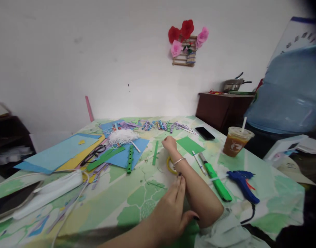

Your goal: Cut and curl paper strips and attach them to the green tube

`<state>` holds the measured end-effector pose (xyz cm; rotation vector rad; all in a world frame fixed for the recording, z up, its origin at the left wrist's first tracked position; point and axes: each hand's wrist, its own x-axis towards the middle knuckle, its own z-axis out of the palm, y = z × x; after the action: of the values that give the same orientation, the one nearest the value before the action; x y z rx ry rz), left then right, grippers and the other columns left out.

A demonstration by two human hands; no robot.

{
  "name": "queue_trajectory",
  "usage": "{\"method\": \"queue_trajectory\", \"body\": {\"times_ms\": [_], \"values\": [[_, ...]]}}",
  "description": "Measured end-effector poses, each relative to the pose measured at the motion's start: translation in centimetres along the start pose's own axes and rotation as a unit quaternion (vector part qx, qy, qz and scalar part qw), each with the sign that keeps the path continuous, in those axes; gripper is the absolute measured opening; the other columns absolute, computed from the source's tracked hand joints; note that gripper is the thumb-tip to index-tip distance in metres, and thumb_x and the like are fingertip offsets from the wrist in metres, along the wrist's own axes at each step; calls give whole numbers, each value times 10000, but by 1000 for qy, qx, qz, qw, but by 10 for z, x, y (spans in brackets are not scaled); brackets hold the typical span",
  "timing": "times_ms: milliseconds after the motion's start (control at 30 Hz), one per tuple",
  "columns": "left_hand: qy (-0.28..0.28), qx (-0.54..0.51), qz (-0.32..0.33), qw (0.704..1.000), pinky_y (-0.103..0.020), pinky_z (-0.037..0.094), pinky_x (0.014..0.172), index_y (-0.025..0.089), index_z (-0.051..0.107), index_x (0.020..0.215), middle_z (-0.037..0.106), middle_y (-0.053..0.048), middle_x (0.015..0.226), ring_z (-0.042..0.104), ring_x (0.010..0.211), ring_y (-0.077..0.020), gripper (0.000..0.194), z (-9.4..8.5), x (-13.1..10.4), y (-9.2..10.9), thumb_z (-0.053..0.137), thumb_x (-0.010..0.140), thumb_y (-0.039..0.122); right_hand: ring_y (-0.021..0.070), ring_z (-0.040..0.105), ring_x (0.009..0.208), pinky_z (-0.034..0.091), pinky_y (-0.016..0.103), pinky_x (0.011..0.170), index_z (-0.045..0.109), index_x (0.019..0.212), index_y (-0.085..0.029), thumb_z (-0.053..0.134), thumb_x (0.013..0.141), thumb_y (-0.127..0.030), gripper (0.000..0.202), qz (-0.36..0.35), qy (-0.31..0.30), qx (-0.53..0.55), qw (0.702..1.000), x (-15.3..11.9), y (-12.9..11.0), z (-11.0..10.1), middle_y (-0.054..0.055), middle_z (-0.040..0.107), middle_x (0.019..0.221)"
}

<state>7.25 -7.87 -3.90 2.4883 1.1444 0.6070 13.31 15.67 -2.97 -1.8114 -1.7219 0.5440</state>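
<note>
With the right hand (169, 142) as the clock's centre and twelve pointing to the wall (96, 51), the yellow tape (168, 166) is lying at six on the cloth (108, 206), the right wrist (175, 155) partly covering it from view. The right hand is curling into a fist; I cannot tell whether anything is sitting inside it. A bracelet (178, 161) is circling that wrist. Nearer the body, also at six, the left hand (170, 203) is lying open, its fingers extending together with their tips resting against the right forearm (200, 193), its thumb pointing toward three.

A green sheet (190, 144) is lying at three, just beside the right hand, and a cup (234, 144) is standing farther out that way. At four, a pen (199, 163), a green cutter (217, 182) and a glue gun (242, 184) are lying in a row, the glue gun farthest out. A phone (205, 133) is resting at two. Curled strips (161, 125) are lying around twelve. At nine, white string (123, 137) is lying heaped on blue paper (142, 146), and farther out glasses (94, 154) are lying among coloured sheets (59, 151). A thin green strip (155, 152) is lying near the right hand at eight, and a holed green strip (130, 158) is lying beyond it. Paper flowers (187, 29) are hanging on the wall between twelve and one.
</note>
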Motion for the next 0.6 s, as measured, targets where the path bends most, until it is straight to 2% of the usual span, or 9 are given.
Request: {"method": "queue_trajectory", "body": {"times_ms": [100,167,233,333,367,433,533,600], "values": [[22,-152,-52,987,-496,278,1091,-16,272,1416,293,-266,1456,292,1349,-351,730,0,-4,1,414,884,464,204,588,998,508,390,822,544,1170,-176,553,894,-309,306,24,16,84,996,7,-5,0,78,565,1177],[52,-304,-81,948,-470,313,1076,68,326,1414,391,-211,1428,371,1314,-332,654,-1,-2,3,440,886,436,203,589,991,510,395,819,543,1172,-169,547,896,-310,309,33,34,147,988,11,-9,0,81,564,1183],[80,-472,-104,872,-429,346,1057,139,429,1361,485,-151,1379,420,1285,-304,560,0,3,4,471,881,424,203,590,986,511,401,817,538,1178,-162,545,897,-310,317,35,51,211,975,12,-15,0,84,563,1183],[107,-649,-150,738,-407,407,997,139,588,1179,593,-136,1260,504,1207,-297,436,3,16,1,570,832,404,203,592,981,512,406,815,531,1183,-155,546,897,-309,325,26,62,303,951,9,-25,0,86,565,1177],[110,-682,-166,704,-402,432,964,127,612,1125,616,-145,1218,534,1169,-297,404,3,21,-1,608,810,379,203,593,980,512,405,815,531,1183,-155,546,897,-309,325,21,60,329,942,6,-29,0,86,566,1175],[132,-715,-183,661,-368,461,910,120,639,1031,655,-141,1132,584,1092,-279,348,2,29,-6,697,736,296,202,594,977,513,404,814,531,1182,-155,545,898,-309,323,11,51,372,927,-2,-36,2,85,568,1171],[186,-731,-208,623,-334,465,890,138,644,963,682,-104,1040,620,1002,-233,317,-5,39,-11,741,667,204,199,597,968,516,398,805,535,1177,-154,545,898,-312,320,-6,36,411,911,-20,-44,5,84,571,1163],[194,-729,-239,611,-334,473,870,135,647,897,691,-88,955,634,936,-221,282,-11,42,-13,742,633,151,184,608,923,525,377,775,548,1148,-146,545,899,-314,300,-19,34,423,905,-30,-47,7,77,590,1119]]}}
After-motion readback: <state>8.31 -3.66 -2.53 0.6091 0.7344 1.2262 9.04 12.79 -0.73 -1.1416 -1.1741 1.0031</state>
